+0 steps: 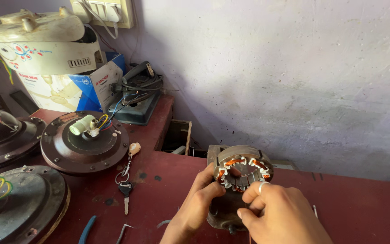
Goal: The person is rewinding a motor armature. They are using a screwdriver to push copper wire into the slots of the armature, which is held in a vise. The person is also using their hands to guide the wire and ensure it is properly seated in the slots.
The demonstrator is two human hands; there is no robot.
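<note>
The left hand (198,199) grips the motor stator (241,174) by its rim, steadying it upright on the red tabletop (362,208), while the right hand (276,212) (ring-fingered) pinches closed at its copper windings.

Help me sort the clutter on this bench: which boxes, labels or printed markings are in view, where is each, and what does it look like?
Cardboard box: back left against the wall, rectangular, blue and white with red lettering and a fan picture.
Cream plastic appliance: on top of the box, with a red and blue flower decal.
No screens or signs show; the left hand and right hand hold an unlabelled copper-wound stator.
</note>
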